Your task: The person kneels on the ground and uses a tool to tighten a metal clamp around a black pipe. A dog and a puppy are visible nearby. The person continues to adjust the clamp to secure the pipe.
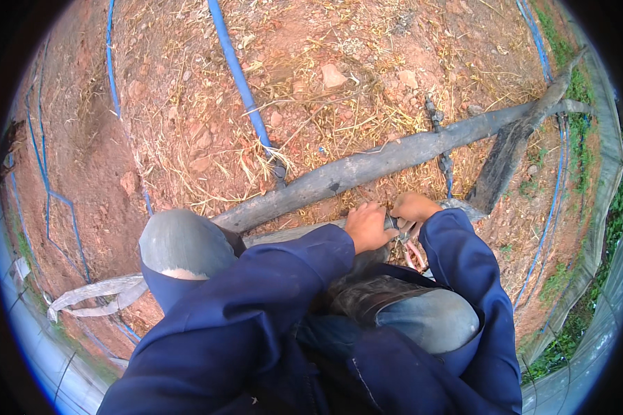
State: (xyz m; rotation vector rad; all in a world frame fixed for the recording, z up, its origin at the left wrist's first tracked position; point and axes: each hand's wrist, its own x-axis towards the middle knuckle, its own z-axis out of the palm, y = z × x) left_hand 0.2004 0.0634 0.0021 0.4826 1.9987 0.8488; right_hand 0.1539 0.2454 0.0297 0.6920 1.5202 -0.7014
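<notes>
My left hand [367,227] is closed over a dark, pipe-like piece [390,223] low in front of me, just beside my right hand [412,206]. The fingers of my right hand are curled at the same spot, and what they grip is partly hidden. Pliers with pink handles [413,256] sit just under both hands, their metal head close to my fingertips. Behind the hands a long dark grey hose [339,173] lies across the dirt, with a black fitting [278,169] where a blue tube [246,90] meets it.
Another dark strip [498,159] crosses the hose at right. A second fitting [441,142], thinner blue lines [48,180] and dry straw lie on reddish soil [166,83]. A pale loose strip [97,297] is at lower left. Sheeting [606,200] edges the right side. My bent knees [187,245] are close below.
</notes>
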